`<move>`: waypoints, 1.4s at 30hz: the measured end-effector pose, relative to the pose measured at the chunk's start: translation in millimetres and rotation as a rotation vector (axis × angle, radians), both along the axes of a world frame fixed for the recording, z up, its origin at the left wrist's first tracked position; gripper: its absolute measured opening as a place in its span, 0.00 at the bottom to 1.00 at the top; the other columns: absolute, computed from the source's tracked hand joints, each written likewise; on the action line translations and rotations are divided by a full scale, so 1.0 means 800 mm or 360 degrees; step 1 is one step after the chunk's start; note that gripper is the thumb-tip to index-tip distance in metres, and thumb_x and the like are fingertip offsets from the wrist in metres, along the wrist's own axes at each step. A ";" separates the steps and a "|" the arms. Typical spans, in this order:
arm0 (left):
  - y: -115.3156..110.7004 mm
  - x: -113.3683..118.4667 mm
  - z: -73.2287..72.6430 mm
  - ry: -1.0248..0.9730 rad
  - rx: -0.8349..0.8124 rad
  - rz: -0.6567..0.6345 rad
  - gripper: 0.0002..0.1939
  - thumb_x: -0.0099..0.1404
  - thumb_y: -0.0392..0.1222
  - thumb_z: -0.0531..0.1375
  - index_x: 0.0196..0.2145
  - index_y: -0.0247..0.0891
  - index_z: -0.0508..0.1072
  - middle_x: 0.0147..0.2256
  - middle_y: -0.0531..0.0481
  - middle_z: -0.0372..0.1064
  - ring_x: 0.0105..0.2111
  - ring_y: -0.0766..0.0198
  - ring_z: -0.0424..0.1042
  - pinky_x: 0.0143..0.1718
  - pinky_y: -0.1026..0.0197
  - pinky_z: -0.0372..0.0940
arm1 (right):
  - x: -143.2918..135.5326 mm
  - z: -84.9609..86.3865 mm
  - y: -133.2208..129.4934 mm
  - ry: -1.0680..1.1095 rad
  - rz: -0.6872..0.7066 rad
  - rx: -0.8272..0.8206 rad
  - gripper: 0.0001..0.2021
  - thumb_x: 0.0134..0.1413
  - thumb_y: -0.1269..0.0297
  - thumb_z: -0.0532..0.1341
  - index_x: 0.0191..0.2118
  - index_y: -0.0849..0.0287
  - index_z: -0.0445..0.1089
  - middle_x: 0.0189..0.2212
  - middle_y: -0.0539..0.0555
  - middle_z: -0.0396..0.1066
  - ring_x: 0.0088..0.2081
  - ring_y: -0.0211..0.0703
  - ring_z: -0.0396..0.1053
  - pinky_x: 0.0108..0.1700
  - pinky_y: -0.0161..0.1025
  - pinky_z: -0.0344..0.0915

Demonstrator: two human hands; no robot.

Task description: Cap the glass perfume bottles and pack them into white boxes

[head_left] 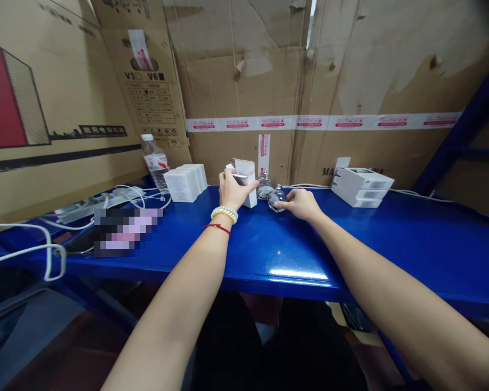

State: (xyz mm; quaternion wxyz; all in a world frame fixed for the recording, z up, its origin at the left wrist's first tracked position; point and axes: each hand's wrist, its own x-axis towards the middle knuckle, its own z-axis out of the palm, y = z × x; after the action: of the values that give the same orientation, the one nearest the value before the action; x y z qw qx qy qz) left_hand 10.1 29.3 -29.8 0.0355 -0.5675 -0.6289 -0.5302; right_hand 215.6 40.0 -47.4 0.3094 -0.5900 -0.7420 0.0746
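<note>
My left hand (233, 190) is closed round a small white carton (250, 193) whose top flaps stand up. The carton rests upright on the blue shelf (301, 239). Between thumb and fingers of my right hand (303, 203) is a small clear glass bottle (276, 199) with a narrow neck, its base close to the shelf top. Just behind it, another glass bottle (264, 185) stands between the carton and the held one, partly covered.
White cartons (183, 183) stand in a row at left, beside a plastic water bottle (155, 161). More white boxes (362, 187) are stacked at right. A power strip (101, 203) and white cables lie at left. Cardboard (236, 81) walls the back.
</note>
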 end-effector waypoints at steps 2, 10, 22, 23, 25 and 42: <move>0.001 0.000 -0.002 0.0014 -0.0015 -0.0005 0.35 0.42 0.56 0.69 0.43 0.39 0.60 0.45 0.41 0.61 0.49 0.49 0.65 0.50 0.50 0.61 | 0.003 0.003 0.000 0.0072 -0.0008 -0.0019 0.21 0.34 0.43 0.65 0.24 0.58 0.68 0.24 0.52 0.70 0.28 0.42 0.66 0.29 0.35 0.56; 0.002 -0.006 -0.004 0.0040 -0.0087 -0.0037 0.38 0.43 0.56 0.69 0.44 0.39 0.54 0.44 0.39 0.63 0.47 0.46 0.67 0.47 0.47 0.63 | 0.032 0.004 0.016 0.0331 -0.0346 0.0048 0.12 0.46 0.66 0.55 0.38 0.58 0.71 0.32 0.55 0.73 0.35 0.45 0.69 0.37 0.37 0.62; -0.004 0.002 -0.005 0.0049 -0.0065 -0.0061 0.44 0.48 0.49 0.68 0.56 0.41 0.47 0.53 0.36 0.56 0.52 0.45 0.64 0.50 0.46 0.61 | 0.015 -0.017 0.024 -0.0340 0.0450 0.0192 0.21 0.47 0.77 0.55 0.50 0.63 0.69 0.50 0.60 0.70 0.53 0.49 0.65 0.57 0.46 0.55; -0.005 0.002 -0.005 0.0057 -0.0075 -0.0056 0.44 0.49 0.49 0.67 0.57 0.41 0.48 0.53 0.36 0.55 0.52 0.45 0.64 0.50 0.46 0.62 | 0.015 -0.017 0.024 -0.0331 0.0408 0.0183 0.20 0.48 0.76 0.56 0.49 0.63 0.69 0.49 0.60 0.71 0.52 0.49 0.66 0.56 0.45 0.56; -0.007 0.003 -0.003 0.0068 -0.0099 -0.0055 0.42 0.50 0.49 0.67 0.56 0.42 0.48 0.53 0.36 0.55 0.52 0.45 0.65 0.49 0.45 0.62 | 0.017 -0.019 0.025 -0.0282 0.0304 0.0166 0.19 0.47 0.75 0.57 0.48 0.61 0.69 0.45 0.58 0.73 0.48 0.48 0.68 0.52 0.42 0.59; 0.002 -0.003 -0.006 -0.0024 -0.0002 -0.0082 0.48 0.45 0.47 0.68 0.56 0.37 0.45 0.55 0.32 0.53 0.55 0.45 0.61 0.53 0.46 0.60 | 0.035 0.027 0.003 0.0342 0.0291 -0.0293 0.14 0.35 0.72 0.65 0.35 0.62 0.68 0.24 0.47 0.68 0.27 0.35 0.65 0.30 0.31 0.59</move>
State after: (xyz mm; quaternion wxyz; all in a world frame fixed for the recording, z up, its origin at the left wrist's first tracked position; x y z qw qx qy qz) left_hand 7.5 30.8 -35.0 0.0168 -0.5797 -0.6146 -0.5347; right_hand 243.7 42.2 -25.5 0.3237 -0.5345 -0.7452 0.2328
